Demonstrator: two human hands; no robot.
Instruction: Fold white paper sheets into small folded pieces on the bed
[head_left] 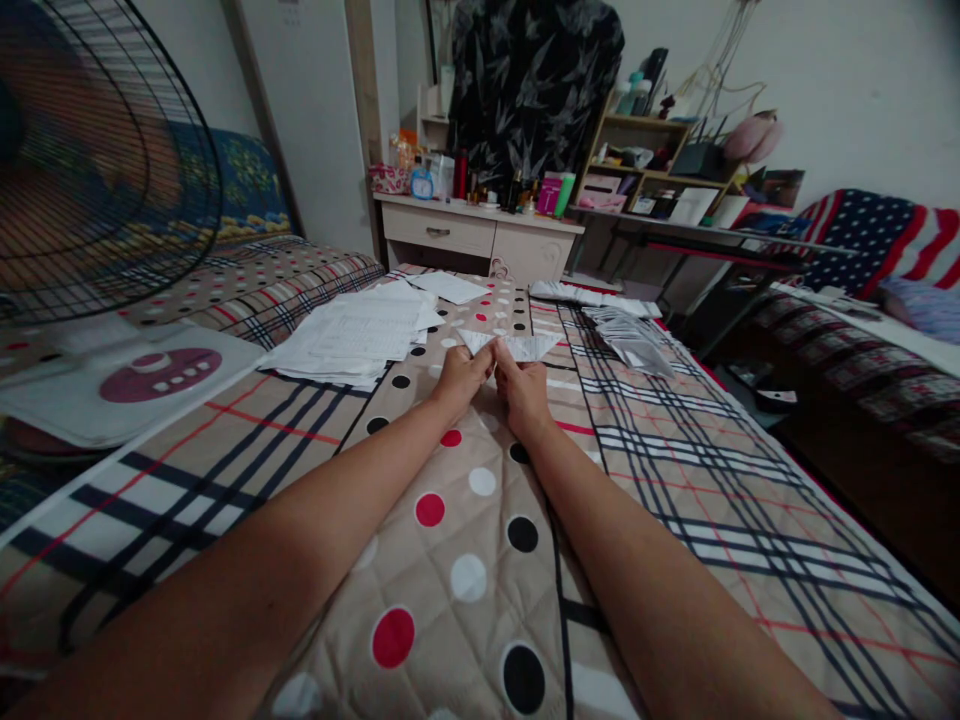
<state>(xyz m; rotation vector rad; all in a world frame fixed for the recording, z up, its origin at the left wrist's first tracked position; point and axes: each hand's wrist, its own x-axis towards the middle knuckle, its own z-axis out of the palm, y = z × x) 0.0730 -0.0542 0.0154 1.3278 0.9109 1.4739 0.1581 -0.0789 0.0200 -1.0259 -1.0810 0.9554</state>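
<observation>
My left hand (463, 378) and my right hand (523, 387) meet over the bedspread, both closed at the near edge of a folded sheet of paper (534, 347). The paper is white with faint print, and its ends slant to points. The thumbs and fingertips of both hands pinch it close together near its middle. To the left lies a loose stack of printed sheets (349, 335), with a single sheet (448, 287) just beyond it. On the right, a row of folded papers (626, 338) overlaps in a fan, and more folded strips (592, 298) lie behind it.
A dotted and plaid bedspread (450, 620) covers the surface under my arms. A fan (97, 160) stands close on the left. At the far end are a white dresser (442, 232) with bottles and a shelf unit (645, 150). A bench with a flag-patterned cover (877, 240) stands right.
</observation>
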